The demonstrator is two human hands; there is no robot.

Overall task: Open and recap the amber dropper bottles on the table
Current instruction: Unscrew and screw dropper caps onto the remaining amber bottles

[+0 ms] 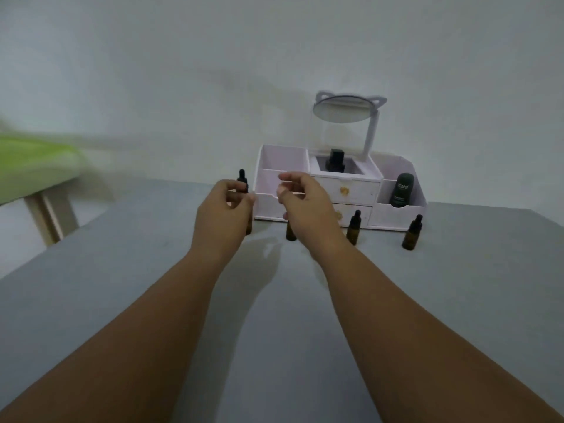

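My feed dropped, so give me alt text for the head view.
The left hand grips the leftmost amber dropper bottle, capped, while the right hand hovers beside it, loosely curled and empty. Three more bottles stand before a white organizer on the grey table.

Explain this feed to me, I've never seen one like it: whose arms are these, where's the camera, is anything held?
No machine here: these are a person's two bare arms, filmed by one wide-angle camera worn on their head, looking forward and down. The left hand has a grip on one amber dropper bottle, black cap on. The right hand hangs beside it, fingers loosely curled, holding nothing. On the grey table stand a second bottle partly behind that hand, a third bottle and a fourth bottle. Behind them sits a white organiser with a mirror and a dark tube.
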